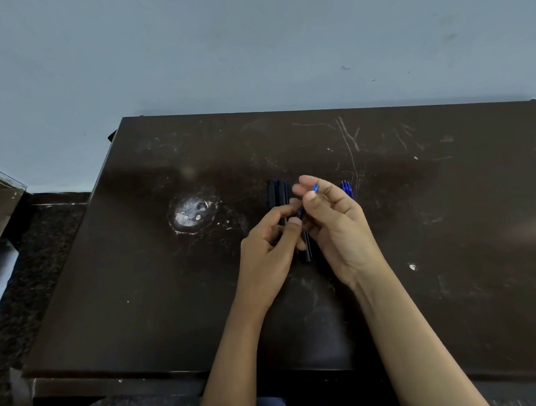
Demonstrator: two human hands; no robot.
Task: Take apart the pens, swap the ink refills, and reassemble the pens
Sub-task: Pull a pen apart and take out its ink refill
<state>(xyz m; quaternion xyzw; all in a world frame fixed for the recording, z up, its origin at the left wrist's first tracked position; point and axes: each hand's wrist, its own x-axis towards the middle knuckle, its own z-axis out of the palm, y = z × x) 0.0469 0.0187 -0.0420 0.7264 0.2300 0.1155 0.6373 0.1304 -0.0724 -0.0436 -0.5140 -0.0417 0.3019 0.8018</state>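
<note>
Pale blue-grey wall (249, 45) rises behind a dark brown table (139, 291), whose top is scratched and carries a worn white patch (193, 212) left of the middle.

Both hands meet over the middle of the table. The left hand (269, 247) pinches a dark pen barrel (305, 247) between thumb and forefinger. The barrel's long axis runs from near to far, almost straight away from the person. Its near end sticks out below the fingers, and a bit of blue shows at its far end between the fingertips.

The right hand (335, 226) is just beside it, palm turned inward. Its thumb and forefinger grip a small blue piece (315, 187) that points up and away to the right; the other fingers are loosely curled. Whether this piece is a refill's end or a separate tip cannot be told.

Just beyond the left hand, more dark barrels (277, 192) lie side by side on the table, their length also running near to far. To the right of the right hand, a few blue refills (347, 189) lie together, parallel, tips pointing towards the wall.
</note>
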